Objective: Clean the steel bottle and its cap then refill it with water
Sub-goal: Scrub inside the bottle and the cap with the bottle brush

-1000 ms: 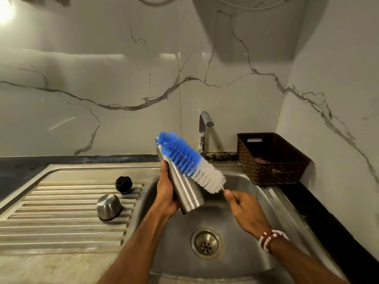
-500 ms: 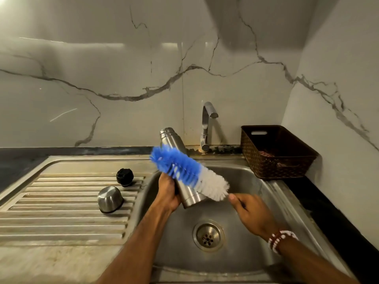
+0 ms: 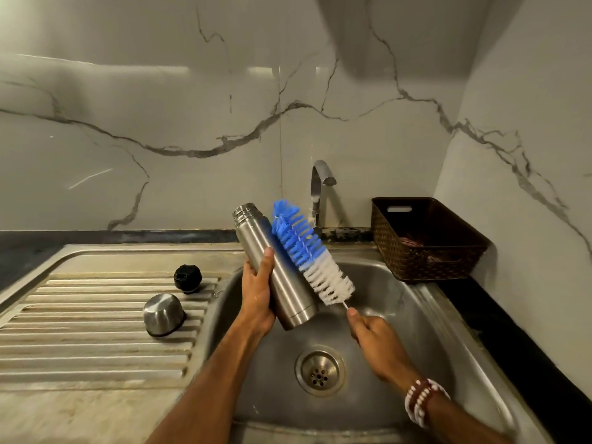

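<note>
Over the sink basin point(image 3: 416, 331) you're holding the steel bottle point(image 3: 275, 267) tilted, mouth up and leaning toward the back wall, with your left hand point(image 3: 258, 299) wrapped shut around its lower half. Your right hand point(image 3: 373, 338) is closed on the thin wire handle of the bottle brush point(image 3: 307, 251), and the blue-and-white bristles are lying along the right side of the bottle, touching the outside, not inside the neck. The steel cap point(image 3: 163, 314) and the black stopper point(image 3: 188, 278) are sitting apart on the ribbed drainboard point(image 3: 80, 331) to the left, both looking untouched so far. The tap point(image 3: 320, 187) isn't running as far as I can tell. Stuff I'd watch: you're gripping that brush right at the very end of the wire, so it's probably flexing a lot and could flick water around or skid off the smooth steel. The bottle looks wet too, so a hard push sideways might twist it out of your left hand and drop it into the basin.
</note>
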